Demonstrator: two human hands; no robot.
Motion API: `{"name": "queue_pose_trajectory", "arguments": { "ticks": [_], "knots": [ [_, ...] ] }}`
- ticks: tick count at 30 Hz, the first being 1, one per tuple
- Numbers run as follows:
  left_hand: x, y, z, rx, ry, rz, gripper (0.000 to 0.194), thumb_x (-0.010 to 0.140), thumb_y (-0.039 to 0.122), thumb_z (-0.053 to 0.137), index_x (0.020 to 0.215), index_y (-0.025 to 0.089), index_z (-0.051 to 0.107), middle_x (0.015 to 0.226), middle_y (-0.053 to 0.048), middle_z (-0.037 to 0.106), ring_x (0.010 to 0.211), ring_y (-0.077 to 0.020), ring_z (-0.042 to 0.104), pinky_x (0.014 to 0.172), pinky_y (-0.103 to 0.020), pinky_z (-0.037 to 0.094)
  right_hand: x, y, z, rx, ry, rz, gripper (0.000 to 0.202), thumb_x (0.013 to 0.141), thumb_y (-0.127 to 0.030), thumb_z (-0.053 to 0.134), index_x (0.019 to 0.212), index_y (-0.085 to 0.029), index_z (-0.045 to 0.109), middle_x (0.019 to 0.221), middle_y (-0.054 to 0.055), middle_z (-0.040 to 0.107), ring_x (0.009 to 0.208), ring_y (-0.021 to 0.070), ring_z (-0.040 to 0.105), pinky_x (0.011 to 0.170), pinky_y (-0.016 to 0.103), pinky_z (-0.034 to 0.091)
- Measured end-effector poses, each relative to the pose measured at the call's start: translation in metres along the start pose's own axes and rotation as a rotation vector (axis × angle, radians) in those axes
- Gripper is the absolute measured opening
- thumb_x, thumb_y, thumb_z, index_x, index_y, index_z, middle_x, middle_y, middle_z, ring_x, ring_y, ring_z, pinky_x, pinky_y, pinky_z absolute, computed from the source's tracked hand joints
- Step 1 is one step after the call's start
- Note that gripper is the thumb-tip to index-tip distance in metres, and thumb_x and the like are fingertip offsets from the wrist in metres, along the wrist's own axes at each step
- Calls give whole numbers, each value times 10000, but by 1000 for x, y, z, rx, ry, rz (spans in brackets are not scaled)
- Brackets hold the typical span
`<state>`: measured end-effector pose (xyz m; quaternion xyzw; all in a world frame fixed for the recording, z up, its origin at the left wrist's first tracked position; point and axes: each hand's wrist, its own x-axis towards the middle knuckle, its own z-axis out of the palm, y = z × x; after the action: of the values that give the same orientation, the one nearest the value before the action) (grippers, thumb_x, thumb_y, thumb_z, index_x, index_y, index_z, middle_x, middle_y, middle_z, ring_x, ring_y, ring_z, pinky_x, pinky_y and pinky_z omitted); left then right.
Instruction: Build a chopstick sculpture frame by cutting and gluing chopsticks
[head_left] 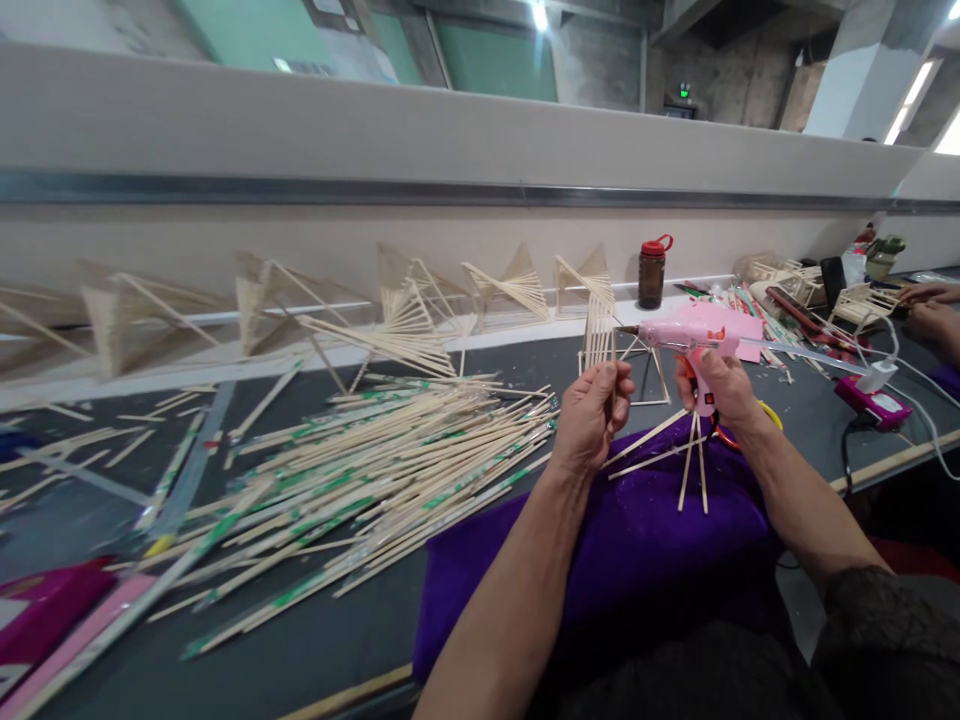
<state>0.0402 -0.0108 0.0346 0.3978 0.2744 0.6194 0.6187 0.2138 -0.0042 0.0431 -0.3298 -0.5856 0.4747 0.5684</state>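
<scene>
Wrapped around the handle of a pink glue gun (679, 334), the right hand (720, 385) holds it raised above a purple cloth (502, 590) by the desk's front edge. Its barrel runs nearly level across the view, nozzle leftward, handle downward; a translucent glue rod (795, 349) trails from the rear, sloping slightly down to the right. Just beyond the nozzle, the left hand (596, 410) pinches a thin wooden stick (614, 349) upright between thumb and fingers — whether nozzle and stick touch, I cannot tell. Bare desk (806, 425) shows right of the right wrist, while a heap of wooden sticks (405, 450) crowds the left side and stick frames (510, 290) line the back wall. Both forearms slant inward, the left rising from bottom centre, the right from lower right — wrists well apart.
</scene>
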Motion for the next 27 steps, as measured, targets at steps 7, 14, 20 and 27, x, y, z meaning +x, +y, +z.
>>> {"name": "queue_pose_trajectory", "arguments": {
  "ticks": [7,14,20,27],
  "knots": [
    [0,0,-1,1,-2,1,361,644,451,777,770,143,639,583,35,581,352,-18,379,317,-148,210,1,1,0,-46,5,-3,520,686,-722,590,685,-202,579,487,-7,527,376,112,469,365,262,338],
    [1,-1,-2,0,-3,-2,350,657,445,769,775,143,639,588,35,580,350,-18,383,317,-148,209,2,1,1,-35,8,-27,508,689,-700,606,685,-193,574,471,-15,533,354,102,468,355,244,337],
    [0,0,-1,-23,-11,-17,359,641,441,784,772,140,639,587,38,582,352,-16,393,319,-141,222,1,0,2,-14,14,-8,521,672,-696,626,697,-177,588,477,-14,554,355,98,479,350,228,346],
    [1,0,-1,-27,-20,-26,367,628,445,790,765,138,642,577,38,581,343,-15,388,308,-140,217,0,2,2,24,6,-32,480,703,-653,640,671,-178,586,474,-14,564,356,93,484,353,211,343]
  ]
}}
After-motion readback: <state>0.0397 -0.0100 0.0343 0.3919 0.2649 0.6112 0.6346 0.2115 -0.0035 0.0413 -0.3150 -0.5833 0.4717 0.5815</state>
